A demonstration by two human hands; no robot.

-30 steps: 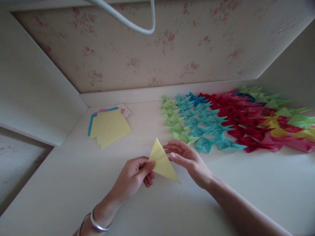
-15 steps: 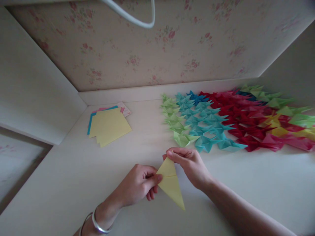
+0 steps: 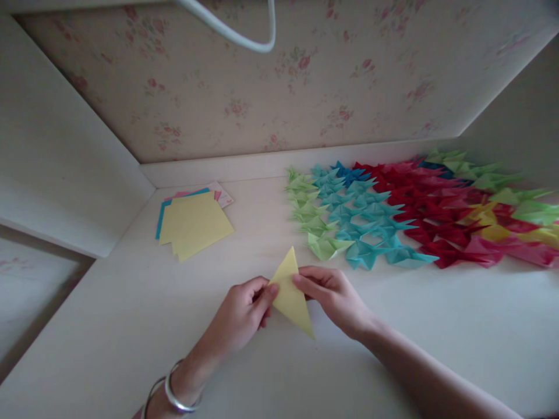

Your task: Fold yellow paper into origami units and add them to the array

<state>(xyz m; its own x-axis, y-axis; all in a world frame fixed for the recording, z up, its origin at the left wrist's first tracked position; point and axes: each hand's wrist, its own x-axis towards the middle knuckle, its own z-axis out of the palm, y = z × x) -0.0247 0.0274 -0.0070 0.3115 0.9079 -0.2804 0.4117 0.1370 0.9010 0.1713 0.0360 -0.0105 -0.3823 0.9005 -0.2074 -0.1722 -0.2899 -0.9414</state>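
A yellow sheet of origami paper (image 3: 289,297), folded into a triangle, is held between both hands above the white desk. My left hand (image 3: 247,308) pinches its left corner, thumb on top. On the opposite side, my right hand (image 3: 329,294) grips the long edge near its middle, with the thumb on the face and the other fingers partly hidden behind. One point of the triangle sticks up past the hands and another points down toward me. A silver bangle (image 3: 172,396) circles my left wrist.
A pile of square paper (image 3: 198,224), yellow over blue and pink, lies at the back left. Many folded paper cranes in green (image 3: 325,245), light blue (image 3: 364,253) and red (image 3: 448,253) fill the back right. A white cable (image 3: 236,36) hangs before the flowered wall.
My right hand has shifted from the triangle's top point down to the middle of its long edge. The paper and my left hand have moved slightly up and left.
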